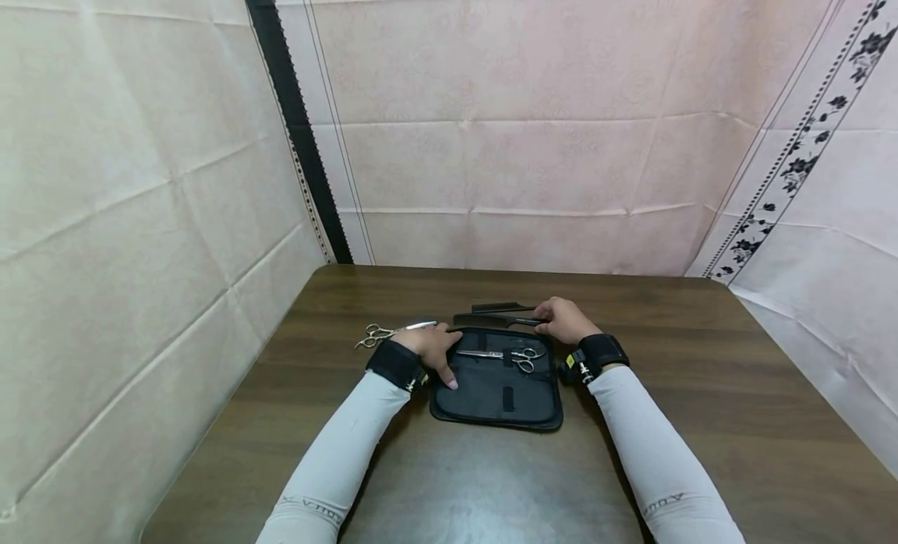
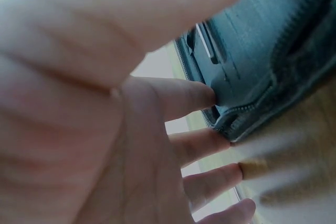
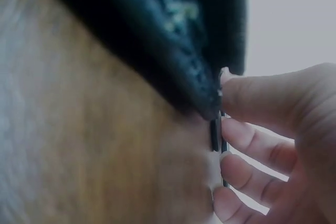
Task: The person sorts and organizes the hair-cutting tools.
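- The left hand (image 1: 429,346) lies flat on the left edge of the open black case (image 1: 500,388), fingers straight and slightly spread — in the left wrist view the fingertips (image 2: 202,97) press against the zipper rim.
- The right hand (image 1: 565,319) pinches the handle end of a black comb (image 1: 494,319), which lies on the wooden table (image 1: 701,388) just behind the case; a 2nd comb (image 1: 501,307) sits just beyond it.
- 1 pair of scissors (image 1: 507,358) lies inside the case, another pair (image 1: 393,333) on the table beside the left hand.
- The comb looks light, thin and stiff plastic — likely smooth, so best held by the spine or handle, away from the teeth.
- The case seems soft and floppy; pressing it flat should steady it.
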### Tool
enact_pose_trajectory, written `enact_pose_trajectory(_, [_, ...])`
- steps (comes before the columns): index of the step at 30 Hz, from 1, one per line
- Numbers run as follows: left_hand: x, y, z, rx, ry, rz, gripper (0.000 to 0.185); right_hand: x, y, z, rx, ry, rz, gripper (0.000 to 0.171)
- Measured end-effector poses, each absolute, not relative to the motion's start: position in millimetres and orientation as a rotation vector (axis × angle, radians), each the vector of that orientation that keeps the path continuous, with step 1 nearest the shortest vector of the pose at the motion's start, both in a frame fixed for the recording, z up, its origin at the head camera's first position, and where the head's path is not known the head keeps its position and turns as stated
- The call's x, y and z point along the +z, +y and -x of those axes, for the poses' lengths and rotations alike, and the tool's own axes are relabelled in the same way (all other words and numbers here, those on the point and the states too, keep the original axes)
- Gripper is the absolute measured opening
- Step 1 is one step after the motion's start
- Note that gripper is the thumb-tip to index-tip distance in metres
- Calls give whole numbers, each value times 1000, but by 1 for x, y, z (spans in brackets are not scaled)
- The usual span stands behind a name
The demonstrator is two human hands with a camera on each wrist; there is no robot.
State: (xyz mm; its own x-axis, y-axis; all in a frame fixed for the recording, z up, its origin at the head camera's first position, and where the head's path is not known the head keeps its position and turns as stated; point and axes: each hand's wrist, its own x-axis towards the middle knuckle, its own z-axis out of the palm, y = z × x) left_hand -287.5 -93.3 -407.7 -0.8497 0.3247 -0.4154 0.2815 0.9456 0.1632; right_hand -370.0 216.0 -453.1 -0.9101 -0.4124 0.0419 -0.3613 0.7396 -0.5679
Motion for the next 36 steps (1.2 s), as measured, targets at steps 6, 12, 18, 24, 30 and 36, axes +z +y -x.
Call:
enact_pose_trajectory(6, [-407, -93, 287, 134, 2657, -438, 107, -450, 218, 369, -868, 2832, 655, 20])
enact_pose_trajectory(12, [-407, -94, 285, 129, 2662, -439, 106, -450, 224, 368, -875, 2800, 671, 12])
enact_pose_trajectory(18, [-406, -95, 283, 151, 2652, -447, 105, -448, 228, 364, -925, 2732, 654, 6])
enact_pose_trajectory(24, [-407, -96, 282, 139, 2653, -467, 104, -445, 230, 362, -943, 2699, 650, 5])
enact_pose_trajectory(30, [-406, -96, 282, 141, 2661, -473, 104, -444, 232, 363, -959, 2689, 663, 5])
enact_pose_trajectory(36, [-406, -95, 282, 144, 2660, -475, 104, -436, 237, 361, -1000, 2732, 665, 5])
